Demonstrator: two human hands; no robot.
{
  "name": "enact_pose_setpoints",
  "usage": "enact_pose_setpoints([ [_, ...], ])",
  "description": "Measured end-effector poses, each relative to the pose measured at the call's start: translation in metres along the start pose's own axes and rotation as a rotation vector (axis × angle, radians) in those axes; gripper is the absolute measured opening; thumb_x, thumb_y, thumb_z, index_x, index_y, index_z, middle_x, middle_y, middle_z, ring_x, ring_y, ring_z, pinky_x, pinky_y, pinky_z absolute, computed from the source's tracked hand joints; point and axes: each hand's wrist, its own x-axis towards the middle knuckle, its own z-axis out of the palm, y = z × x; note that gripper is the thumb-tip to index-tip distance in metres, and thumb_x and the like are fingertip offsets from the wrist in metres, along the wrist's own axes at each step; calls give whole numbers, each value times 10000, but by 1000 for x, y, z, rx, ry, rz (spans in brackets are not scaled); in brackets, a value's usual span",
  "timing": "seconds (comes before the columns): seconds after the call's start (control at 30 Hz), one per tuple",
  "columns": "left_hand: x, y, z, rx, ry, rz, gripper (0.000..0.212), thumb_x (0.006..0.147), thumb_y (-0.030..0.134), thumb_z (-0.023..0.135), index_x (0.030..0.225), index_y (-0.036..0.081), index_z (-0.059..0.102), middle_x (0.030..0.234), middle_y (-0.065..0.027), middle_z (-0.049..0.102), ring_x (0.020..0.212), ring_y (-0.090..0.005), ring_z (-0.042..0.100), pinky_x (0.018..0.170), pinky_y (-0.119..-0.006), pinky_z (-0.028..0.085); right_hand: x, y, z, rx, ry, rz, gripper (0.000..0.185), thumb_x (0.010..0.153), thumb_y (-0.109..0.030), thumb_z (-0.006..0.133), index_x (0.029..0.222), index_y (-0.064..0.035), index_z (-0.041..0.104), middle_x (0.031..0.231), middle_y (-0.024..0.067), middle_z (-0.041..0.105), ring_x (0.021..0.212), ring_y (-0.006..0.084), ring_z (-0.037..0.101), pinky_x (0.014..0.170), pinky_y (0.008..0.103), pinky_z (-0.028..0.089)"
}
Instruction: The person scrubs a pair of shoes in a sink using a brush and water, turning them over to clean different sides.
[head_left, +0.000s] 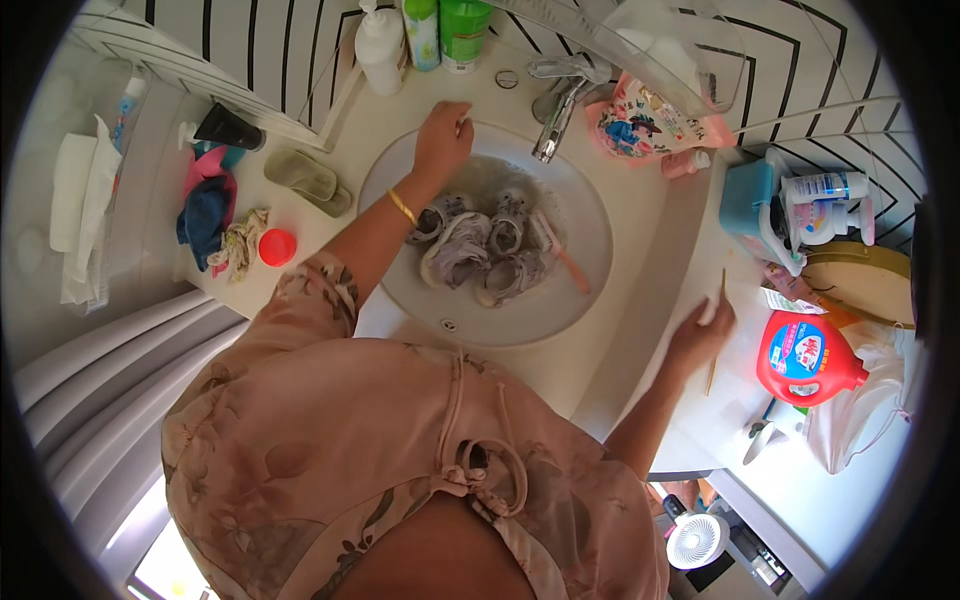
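Observation:
Several small light-grey shoes (459, 251) lie in a white oval sink basin (592, 232) with cloudy water at its back. A pink-handled scrubbing brush (564, 259) leans beside them on the right. My left hand (448, 135), with a gold bangle at the wrist, hovers by the basin's back left rim, fingers curled; whether it holds anything is not clear. Over the right counter, my right hand (705, 330) holds a thin wooden stick (710, 377), whose tips show above and below the fingers. A chrome faucet (559, 120) stands behind the basin.
Pump bottle (381, 49) and green containers (463, 34) stand at the back. Left counter: soap dish (306, 180), red lid (277, 247), cloths (206, 214), black tube (229, 129). Right: red detergent bottle (806, 360), blue basket (746, 210), spoon-like utensil (757, 441). A pink refill pouch (645, 127) sits beside the faucet.

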Motion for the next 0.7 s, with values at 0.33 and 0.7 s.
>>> enact_pose_setpoints([
  [0.33,-113,-8,-23,168,-495,-211,165,738,159,592,840,31,607,822,-149,572,739,-321,564,663,-401,454,-77,-92,139,-70,-952,-270,238,808,-151,548,999,-10,542,968,168,588,871,314,577,718,389,478],
  [0.7,-107,-3,8,61,-545,-28,233,738,168,613,914,17,588,900,-165,553,855,-339,538,739,-409,435,-73,-83,96,207,-980,-26,128,779,-84,518,898,-41,530,821,197,603,778,376,583,670,434,459],
])
